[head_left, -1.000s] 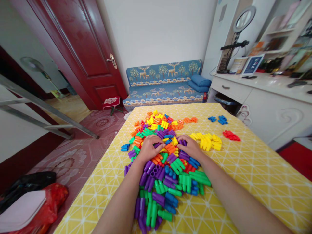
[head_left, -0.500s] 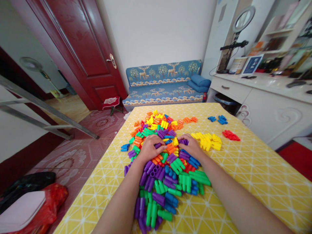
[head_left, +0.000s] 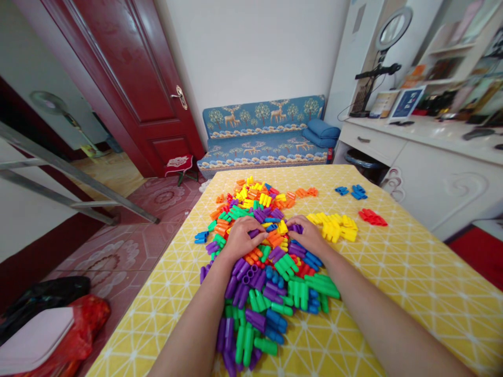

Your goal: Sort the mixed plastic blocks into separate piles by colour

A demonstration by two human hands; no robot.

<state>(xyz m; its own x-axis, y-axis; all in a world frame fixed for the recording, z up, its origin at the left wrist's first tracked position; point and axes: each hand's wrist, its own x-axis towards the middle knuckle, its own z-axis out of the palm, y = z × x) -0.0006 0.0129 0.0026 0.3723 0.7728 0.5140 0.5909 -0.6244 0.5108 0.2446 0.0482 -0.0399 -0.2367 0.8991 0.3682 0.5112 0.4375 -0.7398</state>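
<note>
A large heap of bullet-shaped plastic building blocks in purple, green, blue, orange, yellow and red lies in front of me. My left hand [head_left: 241, 240] rests on its left middle, thumb and fingers closed around a purple building block [head_left: 254, 233]. Across from it, my right hand [head_left: 308, 235] has its fingers curled on another purple building block [head_left: 297, 229] at the heap's right side. Between the hands lie an orange block [head_left: 275, 239] and a yellow block [head_left: 282, 226]. Green blocks [head_left: 297, 294] lie nearer to me. My fingers partly cover both held pieces.
On the yellow patterned tablecloth [head_left: 412, 293], yellow blocks [head_left: 334, 228] are grouped right of my right hand. Red blocks [head_left: 372, 217] and blue blocks [head_left: 358, 192] lie farther right, orange ones [head_left: 306, 192] at the back. A blue sofa [head_left: 267, 131] stands beyond the table.
</note>
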